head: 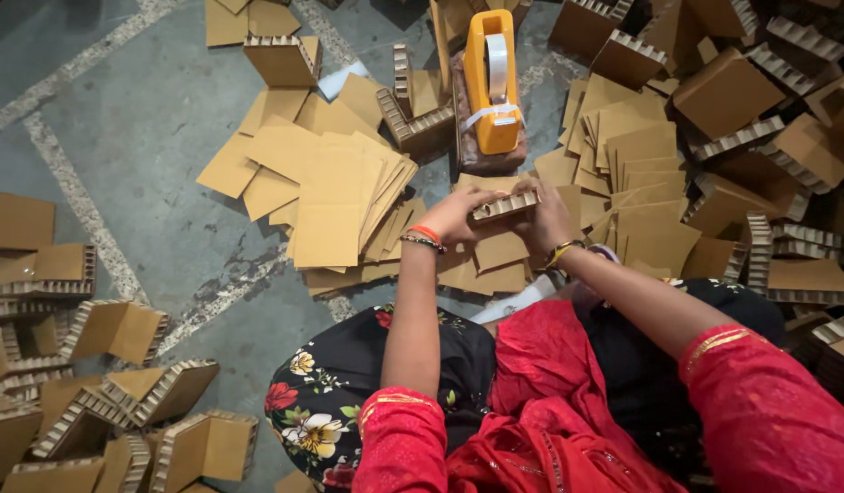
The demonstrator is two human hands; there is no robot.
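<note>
Honeycomb cardboard strip [503, 206], just short of the orange tape dispenser [491, 82], sits pinched between our left hand [454, 215] and right hand [548, 219]; we judge it best gripped evenly at both ends, kept level.

Soft, even light from overhead, shadows short and faint under the cardboard sheets [335, 196]; a bright sheen on the orange tape dispenser [491, 82]; the grey floor [139, 128] darkens toward the top left corner; wide-lens bending at the edges, slight softness on the red sleeves [760, 411] near the bottom
</note>
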